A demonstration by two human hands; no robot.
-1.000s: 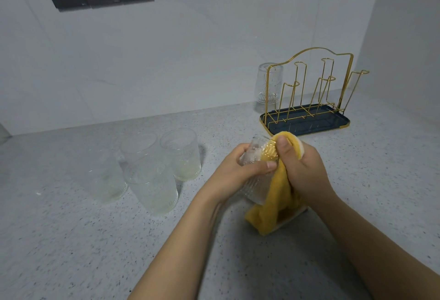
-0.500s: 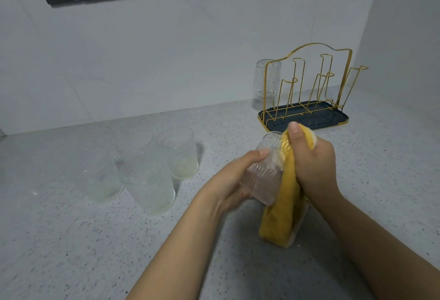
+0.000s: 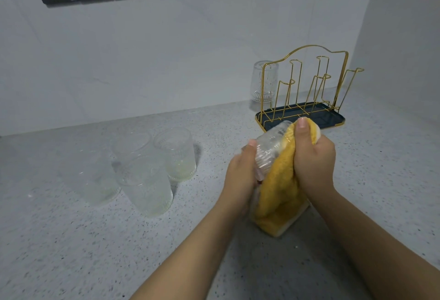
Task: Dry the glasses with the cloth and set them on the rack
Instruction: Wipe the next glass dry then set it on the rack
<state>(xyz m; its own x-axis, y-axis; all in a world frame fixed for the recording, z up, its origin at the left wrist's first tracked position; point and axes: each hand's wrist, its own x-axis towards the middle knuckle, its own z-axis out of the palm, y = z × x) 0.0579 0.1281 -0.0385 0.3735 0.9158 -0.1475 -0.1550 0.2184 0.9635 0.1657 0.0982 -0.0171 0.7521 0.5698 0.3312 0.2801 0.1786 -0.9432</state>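
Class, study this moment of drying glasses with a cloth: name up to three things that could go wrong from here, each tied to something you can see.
1. The ribbed glass is held above the stone counter only by the left hand; a slip could break it.
2. The right hand squeezes the yellow cloth hard against the glass, which might crack it.
3. Four glasses stand clustered; reaching in might knock one over.

A ribbed clear glass [image 3: 271,147] lies tilted, wrapped by a yellow cloth [image 3: 278,192]. Four clear glasses [image 3: 145,185] stand upright at left. One inverted glass [image 3: 263,80] sits on the gold wire rack [image 3: 307,90].
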